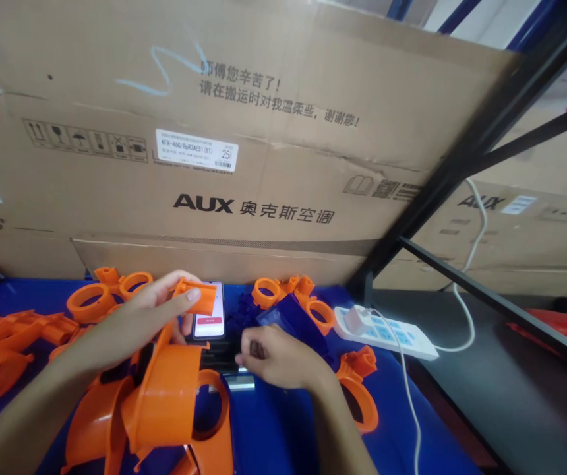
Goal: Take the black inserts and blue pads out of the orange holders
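My left hand is closed around the upper end of an orange plastic tape dispenser body, its thumb lying across the top. The wide curved part of that piece hangs below the hand. My right hand is curled, thumb against the fingers, over some black bar-like pieces; whatever it may pinch is hidden. A silvery strip lies just below those pieces. Behind the left hand, a phone with a lit screen rests on the blue surface. Another orange ringed part is below, between the hands.
More orange parts are piled at left, with others at right. Dark blue pieces lie behind the right hand. A white power strip with a cable sits right. Large cardboard boxes and a black metal frame stand behind.
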Action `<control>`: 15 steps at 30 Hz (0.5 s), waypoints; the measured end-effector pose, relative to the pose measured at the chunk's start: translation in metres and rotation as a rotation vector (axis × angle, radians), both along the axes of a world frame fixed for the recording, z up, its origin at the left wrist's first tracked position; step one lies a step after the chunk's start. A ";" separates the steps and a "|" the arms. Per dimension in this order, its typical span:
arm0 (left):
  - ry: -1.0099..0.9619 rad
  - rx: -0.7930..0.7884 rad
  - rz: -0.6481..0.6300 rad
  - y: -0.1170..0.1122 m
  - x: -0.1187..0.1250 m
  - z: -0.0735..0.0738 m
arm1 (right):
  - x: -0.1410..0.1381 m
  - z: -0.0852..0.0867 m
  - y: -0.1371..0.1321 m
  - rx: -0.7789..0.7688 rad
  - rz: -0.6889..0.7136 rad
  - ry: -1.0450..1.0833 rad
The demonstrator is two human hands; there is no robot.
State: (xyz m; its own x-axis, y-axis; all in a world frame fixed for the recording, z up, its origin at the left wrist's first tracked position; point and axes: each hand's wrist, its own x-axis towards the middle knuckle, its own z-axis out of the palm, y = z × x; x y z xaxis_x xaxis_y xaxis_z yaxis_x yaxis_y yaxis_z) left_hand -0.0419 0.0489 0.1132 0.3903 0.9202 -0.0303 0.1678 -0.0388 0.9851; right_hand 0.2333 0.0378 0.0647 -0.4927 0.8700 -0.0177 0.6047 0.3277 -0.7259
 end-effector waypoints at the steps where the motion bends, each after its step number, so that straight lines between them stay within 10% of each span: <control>1: 0.008 -0.009 -0.016 0.000 0.003 -0.002 | -0.001 0.002 0.001 0.031 -0.011 0.108; 8: -0.068 0.074 0.104 0.003 0.013 -0.006 | -0.020 0.009 -0.011 -0.118 0.311 0.636; 15: -0.266 0.078 0.252 0.007 0.014 -0.007 | -0.054 -0.009 -0.016 0.091 0.149 0.829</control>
